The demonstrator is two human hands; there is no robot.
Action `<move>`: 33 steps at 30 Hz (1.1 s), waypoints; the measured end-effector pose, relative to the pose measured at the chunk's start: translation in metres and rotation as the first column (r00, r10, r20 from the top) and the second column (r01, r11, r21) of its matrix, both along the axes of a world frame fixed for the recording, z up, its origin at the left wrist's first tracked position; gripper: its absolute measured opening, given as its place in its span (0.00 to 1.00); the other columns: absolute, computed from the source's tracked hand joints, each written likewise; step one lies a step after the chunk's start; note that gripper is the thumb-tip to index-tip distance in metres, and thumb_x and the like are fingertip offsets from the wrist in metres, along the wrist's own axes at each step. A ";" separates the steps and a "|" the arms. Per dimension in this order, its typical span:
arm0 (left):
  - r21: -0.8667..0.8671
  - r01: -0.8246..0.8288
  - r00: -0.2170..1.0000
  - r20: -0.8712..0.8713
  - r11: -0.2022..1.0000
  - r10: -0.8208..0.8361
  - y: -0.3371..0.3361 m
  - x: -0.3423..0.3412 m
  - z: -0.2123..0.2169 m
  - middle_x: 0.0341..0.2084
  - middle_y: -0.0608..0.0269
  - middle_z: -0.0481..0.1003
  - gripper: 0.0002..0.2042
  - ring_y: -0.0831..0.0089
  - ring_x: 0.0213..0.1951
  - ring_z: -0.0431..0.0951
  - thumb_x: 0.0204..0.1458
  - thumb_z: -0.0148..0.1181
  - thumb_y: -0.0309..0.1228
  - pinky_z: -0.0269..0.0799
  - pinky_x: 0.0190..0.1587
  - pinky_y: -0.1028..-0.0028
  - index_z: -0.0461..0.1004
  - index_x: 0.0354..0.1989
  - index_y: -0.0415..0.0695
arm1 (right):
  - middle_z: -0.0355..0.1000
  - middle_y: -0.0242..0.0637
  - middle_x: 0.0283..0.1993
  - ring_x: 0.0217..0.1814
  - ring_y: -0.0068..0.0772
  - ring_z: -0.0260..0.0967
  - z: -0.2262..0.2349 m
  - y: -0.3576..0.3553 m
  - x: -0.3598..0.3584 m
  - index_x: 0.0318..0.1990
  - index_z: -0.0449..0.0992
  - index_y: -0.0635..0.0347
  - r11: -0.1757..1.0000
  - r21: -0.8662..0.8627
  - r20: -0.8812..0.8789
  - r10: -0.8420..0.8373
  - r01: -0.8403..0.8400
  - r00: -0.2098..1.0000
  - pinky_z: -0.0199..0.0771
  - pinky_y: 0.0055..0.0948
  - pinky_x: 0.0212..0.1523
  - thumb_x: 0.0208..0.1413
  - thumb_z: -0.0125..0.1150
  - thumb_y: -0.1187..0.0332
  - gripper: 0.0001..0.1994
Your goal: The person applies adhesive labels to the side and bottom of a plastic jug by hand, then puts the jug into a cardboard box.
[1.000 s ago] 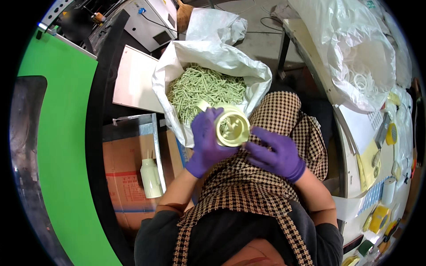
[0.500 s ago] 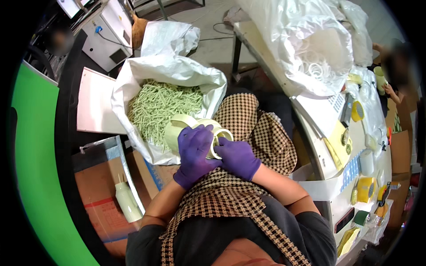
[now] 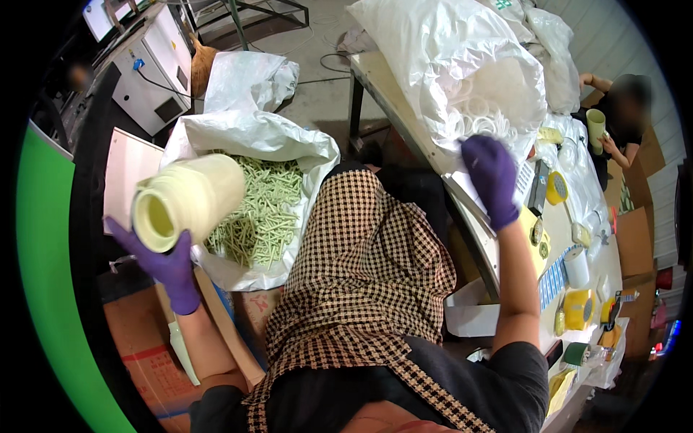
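At the left of the view, over the near left edge of an open white sack, the person's gloved left hand held a pale yellow-green container. Its grip was closed under and around the narrower near end, with one digit sticking out to the left. The container lay tilted on its side, its round mouth facing back toward the person and its wide body reaching across the sack's opening. Inside the sack, a heap of short pale green sticks showed beside and below the container.

Well apart to the right, the gloved right hand was raised at the mouth of a translucent plastic bag filled with white rings. The back of that hand faced up and the fingertips were blurred, so whether its grip was spread or pinching a ring could not be told.

The bag stood on a long counter, which also carried a white roll and a yellow roll of tape. Between the two arms spread a checked apron. A cardboard box sat below the left hand, and at the far right another person held a pale cylinder.
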State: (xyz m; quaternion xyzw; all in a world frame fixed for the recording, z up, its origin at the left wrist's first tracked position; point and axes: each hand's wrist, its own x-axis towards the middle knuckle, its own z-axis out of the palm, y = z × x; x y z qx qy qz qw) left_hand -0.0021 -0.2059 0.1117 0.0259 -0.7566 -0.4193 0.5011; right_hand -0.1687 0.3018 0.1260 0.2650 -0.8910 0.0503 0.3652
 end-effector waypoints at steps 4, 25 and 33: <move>-0.171 0.049 0.995 0.090 0.984 -0.034 0.015 0.011 -0.002 0.74 0.47 0.53 0.62 0.56 0.72 0.59 0.39 0.78 0.35 0.52 0.74 0.58 0.36 0.78 0.35 | 0.72 0.33 0.41 0.43 0.41 0.75 -0.019 0.100 -0.084 0.40 0.83 0.45 0.894 0.337 0.105 -0.347 0.295 0.932 0.79 0.43 0.41 0.48 0.67 0.72 0.11; -0.267 0.552 0.806 0.415 0.790 -0.423 0.096 -0.003 -0.055 0.55 0.51 0.77 0.66 0.52 0.58 0.75 0.32 0.82 0.43 0.59 0.67 0.53 0.40 0.77 0.33 | 0.77 0.42 0.36 0.34 0.44 0.78 -0.014 -0.169 0.116 0.53 0.81 0.60 0.561 -0.677 0.361 0.817 -0.476 0.449 0.79 0.37 0.36 0.54 0.71 0.62 0.20; -0.296 0.614 0.770 0.430 0.732 -0.472 0.112 -0.009 -0.044 0.54 0.57 0.78 0.57 0.55 0.56 0.76 0.31 0.79 0.43 0.60 0.67 0.53 0.56 0.73 0.35 | 0.76 0.40 0.35 0.34 0.47 0.77 -0.038 -0.200 0.122 0.34 0.77 0.58 0.813 -0.415 0.578 0.582 -0.408 0.572 0.77 0.42 0.34 0.48 0.60 0.73 0.05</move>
